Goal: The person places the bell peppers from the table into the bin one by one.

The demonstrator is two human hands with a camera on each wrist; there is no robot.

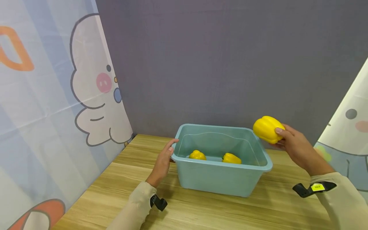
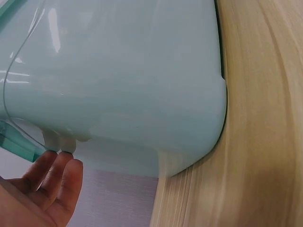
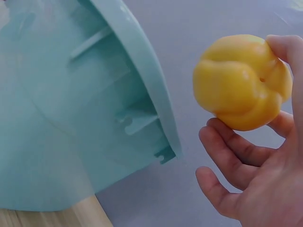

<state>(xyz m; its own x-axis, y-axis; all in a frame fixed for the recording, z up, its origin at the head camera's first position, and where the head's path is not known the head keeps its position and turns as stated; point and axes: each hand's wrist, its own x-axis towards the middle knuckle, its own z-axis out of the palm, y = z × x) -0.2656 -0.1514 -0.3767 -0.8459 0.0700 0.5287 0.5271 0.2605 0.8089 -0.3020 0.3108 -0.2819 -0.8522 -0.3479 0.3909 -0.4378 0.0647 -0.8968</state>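
Note:
A light blue-green plastic bin [image 1: 217, 177] stands on the wooden table, with one yellow bell pepper [image 1: 197, 155] at the left inside it and another yellow bell pepper [image 1: 231, 158] nearer the middle. At its left rim, my left hand [image 1: 164, 161] holds on with thumb and index finger over the edge. In the left wrist view, other fingers [image 2: 71, 187] touch the outer wall under the rim. My right hand [image 1: 299, 148] grips a third yellow bell pepper [image 1: 267, 129] between thumb and fingers, raised beside the bin's back right corner.
The table [image 1: 129, 188] has a light wood grain. Close behind the bin hangs a dark grey cloth backdrop [image 1: 215, 64]. Cartoon-printed curtains [image 1: 54, 111] cover the left side and part of the right.

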